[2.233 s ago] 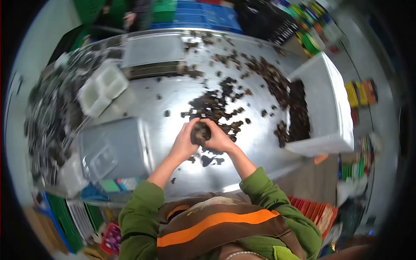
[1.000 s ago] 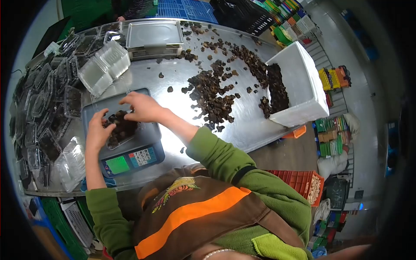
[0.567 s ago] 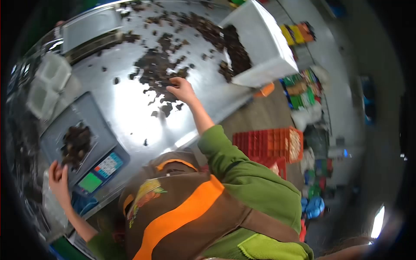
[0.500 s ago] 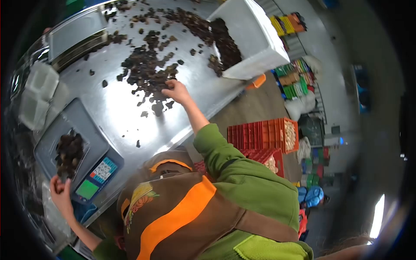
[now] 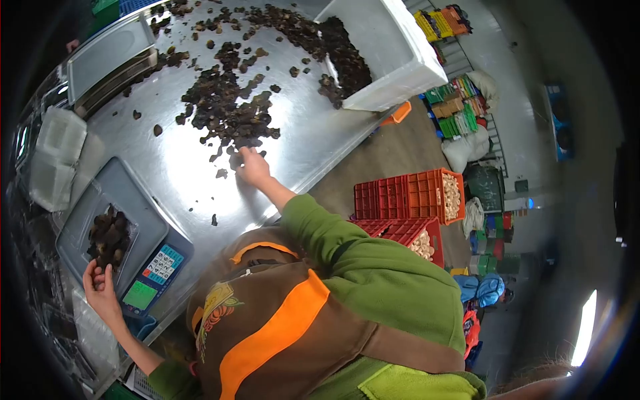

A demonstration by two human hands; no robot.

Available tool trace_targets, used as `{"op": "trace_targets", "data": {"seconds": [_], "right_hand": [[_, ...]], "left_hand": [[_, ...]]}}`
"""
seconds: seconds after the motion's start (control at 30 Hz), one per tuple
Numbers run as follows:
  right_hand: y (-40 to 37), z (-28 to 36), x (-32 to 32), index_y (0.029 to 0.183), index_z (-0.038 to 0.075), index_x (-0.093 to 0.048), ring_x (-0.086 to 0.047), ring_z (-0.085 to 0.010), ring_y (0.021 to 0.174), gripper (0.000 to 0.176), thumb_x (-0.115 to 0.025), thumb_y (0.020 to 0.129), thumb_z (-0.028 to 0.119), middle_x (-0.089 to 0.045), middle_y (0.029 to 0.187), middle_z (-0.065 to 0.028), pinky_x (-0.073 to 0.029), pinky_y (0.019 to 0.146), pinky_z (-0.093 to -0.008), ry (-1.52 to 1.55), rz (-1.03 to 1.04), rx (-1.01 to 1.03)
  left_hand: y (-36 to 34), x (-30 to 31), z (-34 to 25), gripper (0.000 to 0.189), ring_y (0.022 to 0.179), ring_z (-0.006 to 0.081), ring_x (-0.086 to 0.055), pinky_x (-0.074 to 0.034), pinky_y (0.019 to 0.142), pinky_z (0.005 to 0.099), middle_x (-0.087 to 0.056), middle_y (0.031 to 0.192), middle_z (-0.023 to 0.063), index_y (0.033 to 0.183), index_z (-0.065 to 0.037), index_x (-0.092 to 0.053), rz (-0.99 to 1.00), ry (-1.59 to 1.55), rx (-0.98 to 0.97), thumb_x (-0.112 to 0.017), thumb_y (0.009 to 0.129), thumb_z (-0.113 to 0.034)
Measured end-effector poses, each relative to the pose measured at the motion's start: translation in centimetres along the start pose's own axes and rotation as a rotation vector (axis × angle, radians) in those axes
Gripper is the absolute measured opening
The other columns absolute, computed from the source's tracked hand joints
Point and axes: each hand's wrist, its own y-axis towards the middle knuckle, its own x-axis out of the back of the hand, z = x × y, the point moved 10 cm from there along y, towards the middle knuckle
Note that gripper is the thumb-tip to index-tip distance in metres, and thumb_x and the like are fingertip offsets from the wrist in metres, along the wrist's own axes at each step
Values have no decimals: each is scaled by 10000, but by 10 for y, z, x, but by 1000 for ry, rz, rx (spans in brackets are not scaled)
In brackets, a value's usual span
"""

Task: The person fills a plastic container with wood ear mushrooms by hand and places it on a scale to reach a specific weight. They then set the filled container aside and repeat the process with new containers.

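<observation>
My left hand [image 5: 100, 290], fingers loose, touches the near edge of the mushrooms [image 5: 109, 237] heaped on the scale [image 5: 137, 193], likely steadying them. Right of the scale, my right hand [image 5: 252, 167] curls over the counter's [image 5: 180, 180] loose pile [image 5: 230, 113]; I cannot tell its grip.

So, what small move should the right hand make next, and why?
Probably pinch a few dark pieces at the pile's near edge with the right hand: its fingers sit right at that edge on the steel table, and the left hand rests by the tray on the scale, which holds only a small heap.
</observation>
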Motion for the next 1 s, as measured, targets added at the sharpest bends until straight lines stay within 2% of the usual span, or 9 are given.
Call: {"op": "trace_targets", "data": {"seconds": [0.07,0.17,0.23,0.27,0.37,0.47,0.57,0.7,1.0], "right_hand": [[3,-14,5,1003,86,-601,-634,-361,872,278,-605,732,144,-662,918,-160,-515,773,-451,160,-147,-24],[5,-7,11,880,91,-635,-659,-303,841,172,-643,739,189,-687,866,-119,-515,751,-406,195,-39,-19],[5,-1,14,1014,121,-623,-657,-309,860,307,-653,717,190,-684,869,-141,-514,790,-403,190,2,-66],[8,3,10,1148,153,-562,-641,-323,921,457,-661,704,200,-649,986,-169,-508,823,-409,119,13,0],[9,7,-7,1265,205,-481,-615,-345,966,599,-665,695,223,-545,1116,-154,-506,834,-427,-97,151,14],[6,20,-6,1204,191,-530,-612,-365,957,512,-682,715,197,-520,1147,-152,-505,844,-439,-134,160,86],[1,31,-3,1102,165,-586,-617,-348,944,370,-655,738,178,-575,1078,-130,-502,827,-430,-157,186,144],[6,32,0,968,119,-611,-619,-335,921,200,-619,775,173,-632,951,-136,-495,796,-435,-100,126,144],[5,32,-21,1028,137,-613,-624,-319,968,275,-604,781,259,-630,1007,-133,-508,777,-464,-194,168,247]], "left_hand": [[-6,16,18,356,773,57,-508,-438,682,186,-591,952,36,1178,-25,-612,-91,-217,-12,-723,844,-82],[-12,41,33,367,801,54,-531,-451,711,195,-603,975,40,1197,-14,-597,-178,-344,31,-712,855,-80],[-16,55,47,363,804,52,-536,-451,715,196,-604,975,37,1197,-13,-594,-237,-376,34,-707,858,-77],[-17,57,54,366,805,52,-539,-451,718,197,-604,967,35,1197,-11,-591,-228,-394,71,-708,856,-77],[-22,50,60,379,806,51,-545,-455,722,200,-603,967,36,1189,-13,-591,-176,-385,109,-722,841,-83],[-36,32,20,397,768,62,-537,-455,689,209,-589,958,27,1133,-33,-614,-96,-339,167,-768,769,-69],[-39,12,-29,316,681,107,-490,-426,607,243,-551,867,21,1000,-21,-635,21,-68,-53,-763,711,-20],[-30,6,-21,271,665,108,-487,-429,611,246,-544,821,20,963,-8,-632,13,-25,-113,-753,720,-17],[2,23,-18,193,679,70,-511,-440,640,232,-587,801,26,936,11,-630,3,-521,72,-736,782,-36]]}}
